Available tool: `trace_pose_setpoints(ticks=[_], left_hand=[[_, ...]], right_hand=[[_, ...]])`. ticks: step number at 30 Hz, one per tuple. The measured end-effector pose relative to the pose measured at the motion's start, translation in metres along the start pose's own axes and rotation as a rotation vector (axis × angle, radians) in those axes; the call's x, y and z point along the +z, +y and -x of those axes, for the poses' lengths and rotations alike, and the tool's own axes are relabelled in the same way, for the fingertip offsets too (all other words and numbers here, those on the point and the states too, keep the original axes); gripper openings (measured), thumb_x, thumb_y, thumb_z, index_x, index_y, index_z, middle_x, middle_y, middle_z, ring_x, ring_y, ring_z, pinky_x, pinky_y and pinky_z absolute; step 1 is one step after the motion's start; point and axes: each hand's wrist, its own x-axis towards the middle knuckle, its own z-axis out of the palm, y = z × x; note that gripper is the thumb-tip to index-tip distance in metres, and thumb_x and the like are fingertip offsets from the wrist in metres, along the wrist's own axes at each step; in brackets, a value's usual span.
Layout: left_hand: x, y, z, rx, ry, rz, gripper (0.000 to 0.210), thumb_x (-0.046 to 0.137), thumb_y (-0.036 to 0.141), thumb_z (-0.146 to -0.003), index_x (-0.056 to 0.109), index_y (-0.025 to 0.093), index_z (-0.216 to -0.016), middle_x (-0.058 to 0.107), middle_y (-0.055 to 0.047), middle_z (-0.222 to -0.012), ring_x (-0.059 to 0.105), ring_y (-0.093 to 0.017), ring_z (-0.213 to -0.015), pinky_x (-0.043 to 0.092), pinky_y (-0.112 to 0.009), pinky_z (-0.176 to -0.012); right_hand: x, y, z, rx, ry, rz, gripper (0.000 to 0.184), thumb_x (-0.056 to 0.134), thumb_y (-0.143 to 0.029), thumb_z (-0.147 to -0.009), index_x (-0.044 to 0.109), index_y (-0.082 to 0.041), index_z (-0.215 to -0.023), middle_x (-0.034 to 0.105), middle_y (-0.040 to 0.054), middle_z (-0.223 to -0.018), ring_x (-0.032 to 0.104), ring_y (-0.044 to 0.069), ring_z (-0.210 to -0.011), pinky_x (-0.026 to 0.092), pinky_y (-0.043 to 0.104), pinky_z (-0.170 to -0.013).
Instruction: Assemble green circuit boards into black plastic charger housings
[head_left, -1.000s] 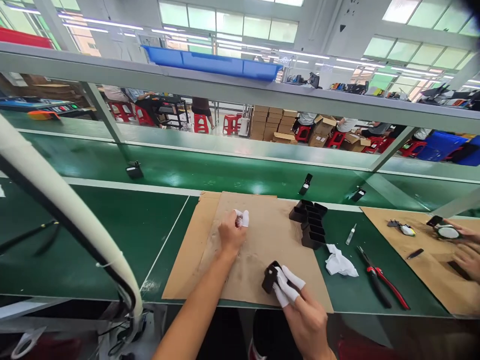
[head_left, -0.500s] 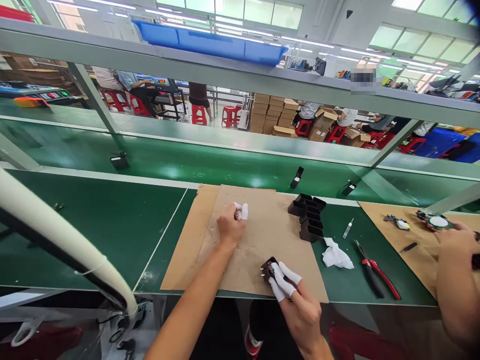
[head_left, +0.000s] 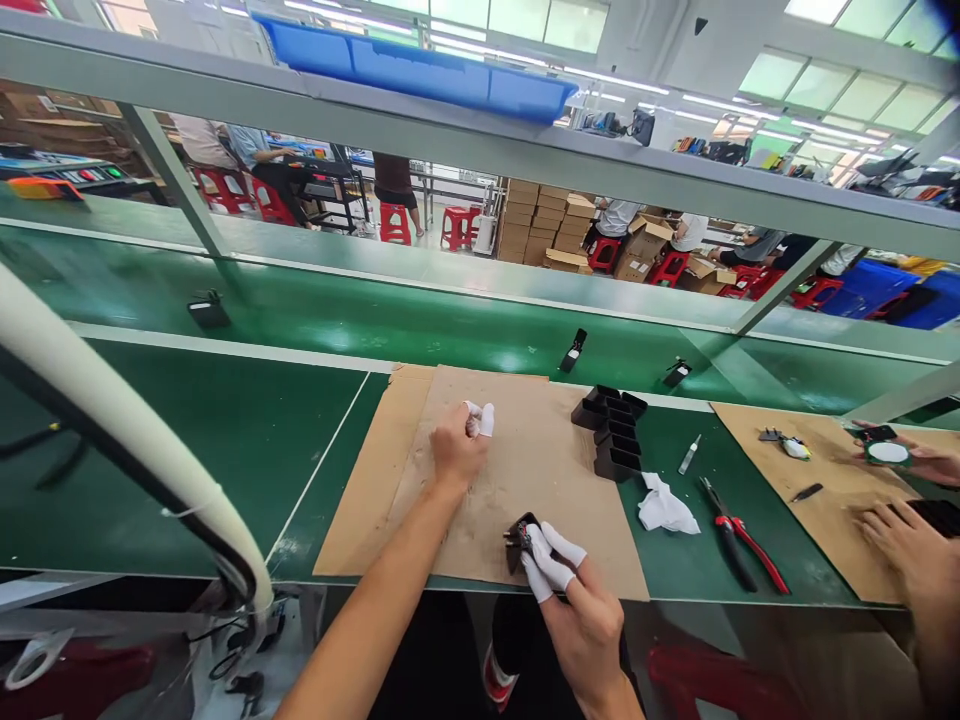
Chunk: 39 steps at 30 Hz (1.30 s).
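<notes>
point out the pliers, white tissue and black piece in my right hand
Pliers (head_left: 725, 522), head view: the pivot
White tissue (head_left: 667, 505), head view: its middle
Black piece (head_left: 516, 546), head view: its body

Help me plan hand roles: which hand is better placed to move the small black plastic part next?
Probably the right hand: its fingers hold the small black part. The left hand, curled over the brown cardboard sheet, is apart from it, any held object hidden.

Blk casing (head_left: 517, 545) partly behind R hand (head_left: 582, 612)
</notes>
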Motion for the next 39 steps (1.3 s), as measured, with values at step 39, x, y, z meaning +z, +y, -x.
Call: trace_pose_setpoints(ticks=[39], left_hand=[[0.005,0.001,-0.001,0.002,-0.025,0.024,0.033,0.066,0.039,-0.099,0.057,0.023,-0.071,0.051,0.003,-0.061,0.044,-0.014,-0.058,0.03,-0.031,-0.063]], right_hand=[[-0.005,0.007,-0.011,-0.083,-0.009,0.138,0.055,0.072,-0.006,-0.098,0.073,-0.036,-0.145,0.074,0.0088,-0.146,0.08,0.029,-0.122,0.069,0.041,-0.107]])
